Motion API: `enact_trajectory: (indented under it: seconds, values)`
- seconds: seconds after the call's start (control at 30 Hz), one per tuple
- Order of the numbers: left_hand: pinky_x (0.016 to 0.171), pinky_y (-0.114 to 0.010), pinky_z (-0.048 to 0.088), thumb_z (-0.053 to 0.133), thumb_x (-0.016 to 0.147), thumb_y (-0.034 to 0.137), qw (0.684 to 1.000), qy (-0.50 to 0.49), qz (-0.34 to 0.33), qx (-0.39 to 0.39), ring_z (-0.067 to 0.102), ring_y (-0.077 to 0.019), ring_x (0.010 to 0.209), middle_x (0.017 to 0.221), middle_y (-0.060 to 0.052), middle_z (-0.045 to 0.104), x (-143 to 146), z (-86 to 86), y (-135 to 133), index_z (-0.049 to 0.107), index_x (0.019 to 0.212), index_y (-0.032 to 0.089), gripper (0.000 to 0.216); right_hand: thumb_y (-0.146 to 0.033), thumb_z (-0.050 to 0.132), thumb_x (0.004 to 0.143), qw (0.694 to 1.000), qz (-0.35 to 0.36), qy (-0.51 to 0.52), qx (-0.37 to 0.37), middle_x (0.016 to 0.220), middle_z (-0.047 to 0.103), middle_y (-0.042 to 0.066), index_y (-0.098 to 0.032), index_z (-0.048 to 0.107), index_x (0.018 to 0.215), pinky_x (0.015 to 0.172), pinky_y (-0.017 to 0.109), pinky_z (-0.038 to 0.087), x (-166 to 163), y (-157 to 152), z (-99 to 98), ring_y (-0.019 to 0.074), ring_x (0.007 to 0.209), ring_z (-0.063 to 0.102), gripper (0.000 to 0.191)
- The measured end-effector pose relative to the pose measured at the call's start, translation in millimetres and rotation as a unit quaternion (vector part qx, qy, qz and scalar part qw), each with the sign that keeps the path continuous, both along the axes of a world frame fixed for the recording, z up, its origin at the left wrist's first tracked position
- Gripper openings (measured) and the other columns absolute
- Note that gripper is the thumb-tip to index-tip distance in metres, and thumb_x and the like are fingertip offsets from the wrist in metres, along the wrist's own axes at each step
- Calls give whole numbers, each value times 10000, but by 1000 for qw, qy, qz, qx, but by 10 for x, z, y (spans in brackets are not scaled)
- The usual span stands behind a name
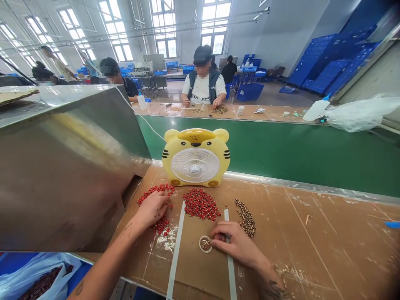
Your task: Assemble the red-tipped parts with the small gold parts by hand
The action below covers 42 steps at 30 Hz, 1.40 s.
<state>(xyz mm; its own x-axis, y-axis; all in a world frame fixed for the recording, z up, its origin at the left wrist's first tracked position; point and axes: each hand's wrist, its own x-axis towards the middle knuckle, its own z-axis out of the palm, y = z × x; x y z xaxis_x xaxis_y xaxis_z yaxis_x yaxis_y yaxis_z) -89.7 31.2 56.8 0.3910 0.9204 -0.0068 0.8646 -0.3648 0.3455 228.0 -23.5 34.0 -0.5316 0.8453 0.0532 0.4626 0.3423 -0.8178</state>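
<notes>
My left hand [153,209] rests over a loose spread of small red pieces [161,226] on the left, its fingers bent together and their tips among the pieces. What they pinch, if anything, is too small to make out. My right hand [236,241] is closed, thumb and forefinger together at the edge of a small round dish [205,244] with a pale rim; anything between the fingertips is hidden. A heap of red pieces with dark ends [201,204] lies between the hands. Right of it curves a row of small black-and-gold pieces [247,218].
A yellow tiger-faced fan [196,160] stands behind the heap. A large metal box [68,166] bounds the left side. Pale tape strips [176,254] mark the brown board. Beyond a green belt [296,152], a co-worker [204,81] handles small pieces at another bench.
</notes>
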Motion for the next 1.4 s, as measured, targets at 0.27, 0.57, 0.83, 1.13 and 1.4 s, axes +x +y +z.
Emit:
enact_trajectory:
  seconds: [0.27,0.57,0.83,1.13,1.4]
  values:
    - [815,-328,459,455,918,161,990,121,-66,-14,627,-253,916,898,-111,697,215,-34,6,694,858,170,246,-289,656,891,999,12,-23,29,695,655,19,-185,734,757,629,248,403,-45,3,-91,155,676,593,186]
    - [684,-309,449,491,799,54,988,115,-96,-45,656,-262,786,792,-124,702,294,-24,169,676,778,152,210,-295,634,918,996,38,2,87,742,673,33,-182,703,773,650,251,415,-86,-56,-98,156,716,598,197]
    - [719,-270,429,519,817,94,991,-15,-109,-77,645,-216,806,822,-76,714,289,79,112,709,828,168,205,-248,533,978,972,94,-64,204,727,639,38,-189,695,862,654,279,376,-98,-92,-106,165,713,539,207]
    - [574,-209,355,698,755,221,861,-420,29,-284,494,-108,593,667,1,610,698,-196,-246,684,765,127,96,-202,524,964,971,94,-88,201,710,596,25,-178,639,792,661,280,356,-95,-80,-88,157,700,508,208]
    - [641,-223,411,809,703,272,724,-590,57,-353,587,-132,693,805,-50,716,731,-412,-240,771,849,142,199,-180,519,959,976,77,-68,194,721,598,25,-178,633,805,659,274,348,-106,-55,-139,152,705,508,191]
